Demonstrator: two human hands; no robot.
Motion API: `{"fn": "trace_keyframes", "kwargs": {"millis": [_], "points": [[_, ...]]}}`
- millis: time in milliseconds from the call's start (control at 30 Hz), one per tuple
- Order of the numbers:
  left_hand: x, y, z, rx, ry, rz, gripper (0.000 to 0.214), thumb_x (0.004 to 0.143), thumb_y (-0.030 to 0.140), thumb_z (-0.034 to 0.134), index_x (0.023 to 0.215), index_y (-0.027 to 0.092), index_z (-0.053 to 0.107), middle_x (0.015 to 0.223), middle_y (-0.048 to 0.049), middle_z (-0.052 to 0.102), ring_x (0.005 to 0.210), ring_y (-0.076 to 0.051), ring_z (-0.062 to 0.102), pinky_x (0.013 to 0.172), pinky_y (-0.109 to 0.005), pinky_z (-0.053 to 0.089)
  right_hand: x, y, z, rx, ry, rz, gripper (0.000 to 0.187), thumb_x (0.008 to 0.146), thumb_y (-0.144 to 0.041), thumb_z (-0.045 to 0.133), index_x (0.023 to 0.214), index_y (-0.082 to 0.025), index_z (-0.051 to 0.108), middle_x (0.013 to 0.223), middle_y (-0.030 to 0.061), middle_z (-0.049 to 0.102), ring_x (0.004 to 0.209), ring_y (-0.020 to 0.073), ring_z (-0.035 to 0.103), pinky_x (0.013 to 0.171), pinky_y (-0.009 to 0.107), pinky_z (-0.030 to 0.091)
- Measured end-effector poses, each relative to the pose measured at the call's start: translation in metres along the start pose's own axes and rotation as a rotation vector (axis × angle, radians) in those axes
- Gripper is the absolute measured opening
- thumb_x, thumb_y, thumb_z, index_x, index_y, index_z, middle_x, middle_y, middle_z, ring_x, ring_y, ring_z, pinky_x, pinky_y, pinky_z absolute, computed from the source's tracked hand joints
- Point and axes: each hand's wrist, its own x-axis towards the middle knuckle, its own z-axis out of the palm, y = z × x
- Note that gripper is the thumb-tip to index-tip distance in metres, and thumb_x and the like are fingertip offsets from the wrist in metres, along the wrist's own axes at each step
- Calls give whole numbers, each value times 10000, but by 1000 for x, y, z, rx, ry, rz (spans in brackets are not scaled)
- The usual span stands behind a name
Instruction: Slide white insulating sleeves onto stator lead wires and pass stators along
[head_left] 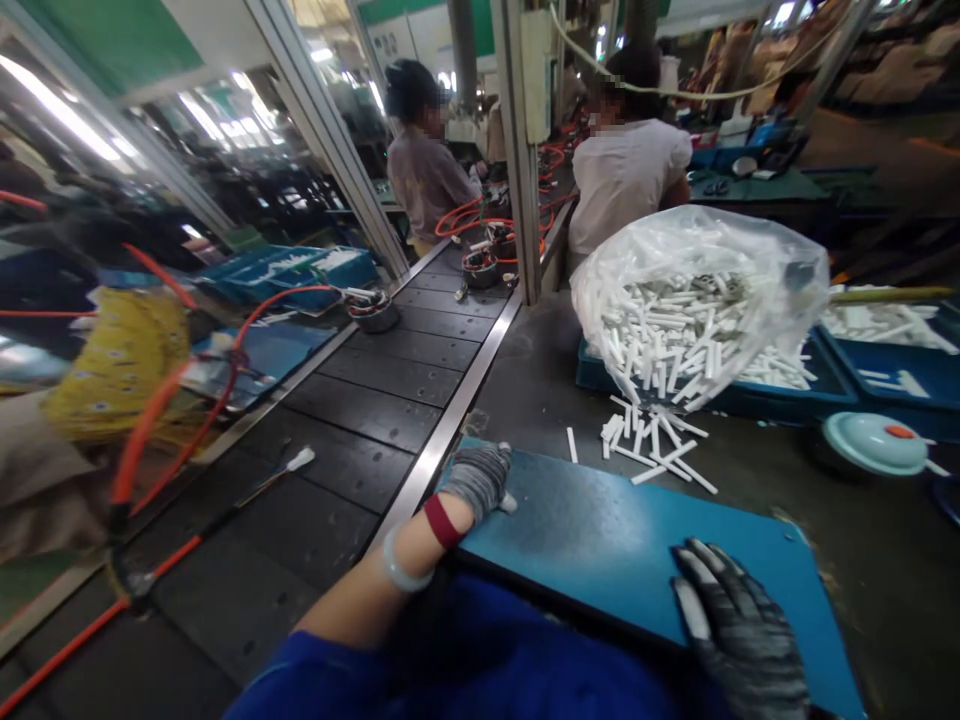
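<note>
We wear grey stripes on our left grip (480,478), with a dark red band (442,522) behind it, and mottled black, grey and white on our right grip (739,625). Beneath both, our board (585,530) is teal-blue. Beyond them lie white tubes (660,450); right of those, a pale aqua lid (862,450); left of our left grip, orange cable (60,655) and yellow patterned cloth (120,360).

Single head-worn camera, facing forward and down; blue board (585,530) close below, conveyor (367,405) receding at left.

Metal posts (514,150) flank a dark slatted conveyor (360,398), with a green-and-white panel (139,42) and strip lights (60,109) upper left.
</note>
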Motion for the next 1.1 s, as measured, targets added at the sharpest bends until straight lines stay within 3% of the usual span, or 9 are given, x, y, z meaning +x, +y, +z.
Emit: {"fn": "trace_keyframes", "kwargs": {"millis": [200, 500, 900, 1100], "points": [[2, 2, -2, -20, -11, -17, 615, 763, 320, 860, 1283, 126, 596, 1236, -158, 730, 1162, -293, 702, 1100, -415, 505, -1, 3, 2, -2, 7, -15, 399, 1055, -429, 441, 1274, -167, 646, 1233, 145, 724, 1109, 334, 685, 980, 497, 506], [5, -3, 6, -14, -9, -13, 664, 783, 356, 851, 1323, 90, 572, 1193, -174, 732, 1128, -307, 701, 1079, -414, 506, -5, 2, 3, -1, -6, 12, 400, 1053, -431, 446, 1280, -170, 647, 1269, 145, 714, 1148, 345, 676, 996, 517, 510], [11, -4, 13, 67, 11, -23, 765, 694, 462, 900, 1302, 124, 583, 1131, -180, 729, 1054, -357, 710, 988, -478, 536, -4, 1, 2, 5, -12, 22, 405, 1051, -429, 451, 1267, -158, 662, 1260, 143, 718, 1143, 335, 677, 1023, 507, 501], [12, -4, 15, 62, 24, -18, 704, 675, 436, 913, 1235, 133, 614, 1071, -160, 746, 979, -354, 725, 928, -477, 562, -2, 0, -1, -10, -25, 11, 404, 1060, -418, 439, 1263, -144, 655, 1261, 146, 714, 1144, 334, 672, 1021, 514, 505]]}}
